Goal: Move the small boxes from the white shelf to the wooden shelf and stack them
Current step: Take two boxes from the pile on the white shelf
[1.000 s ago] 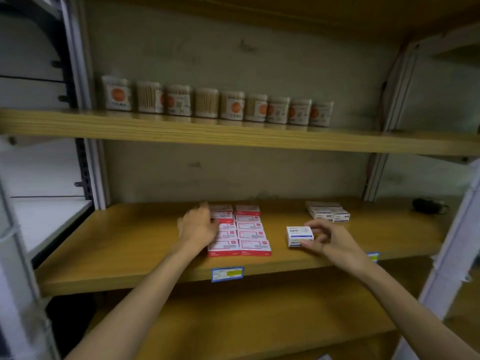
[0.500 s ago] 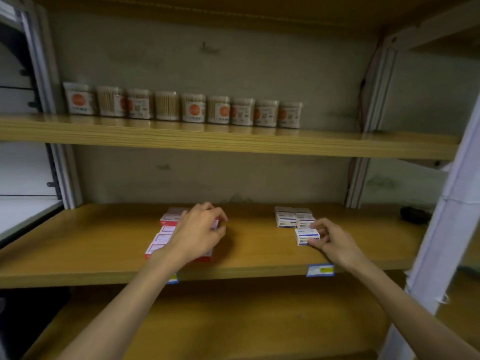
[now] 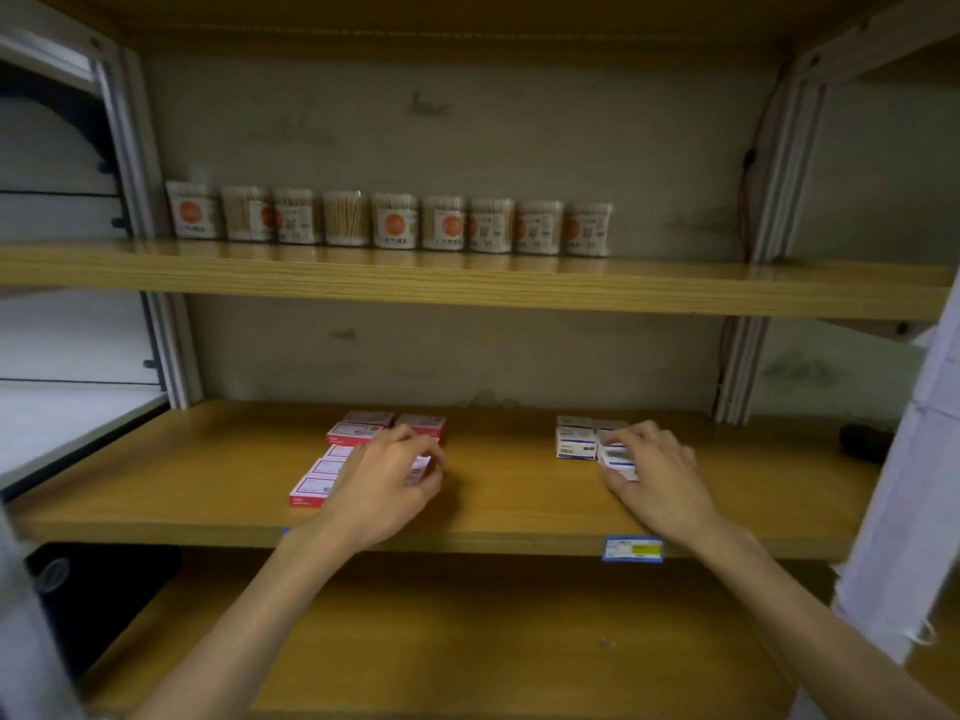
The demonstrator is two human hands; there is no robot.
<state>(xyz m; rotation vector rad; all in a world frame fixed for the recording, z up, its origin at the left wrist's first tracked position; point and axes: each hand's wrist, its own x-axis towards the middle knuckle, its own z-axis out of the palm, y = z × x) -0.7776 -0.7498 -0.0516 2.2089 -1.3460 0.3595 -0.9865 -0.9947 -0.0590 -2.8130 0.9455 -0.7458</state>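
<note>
Red-and-white small boxes (image 3: 322, 472) lie in two rows on the middle wooden shelf (image 3: 223, 459). My left hand (image 3: 382, 478) is on top of their right row, fingers curled round the edge of one red-and-white box (image 3: 422, 467). To the right sit white-and-blue small boxes (image 3: 574, 439). My right hand (image 3: 657, 472) pinches one more white-and-blue box (image 3: 618, 459), pressed against the front of that group. The hand hides most of it. The white shelf (image 3: 62, 423) shows at the far left.
A row of several cotton-swab jars (image 3: 395, 220) stands on the upper wooden shelf. A black object (image 3: 862, 441) lies at the far right of the middle shelf, behind a white post (image 3: 904, 485). A blue price label (image 3: 632, 549) sticks to the shelf's front edge.
My right hand has carried its white-and-blue box back and right, up against the other white-and-blue boxes. My left hand has come down onto the right row of red boxes.
</note>
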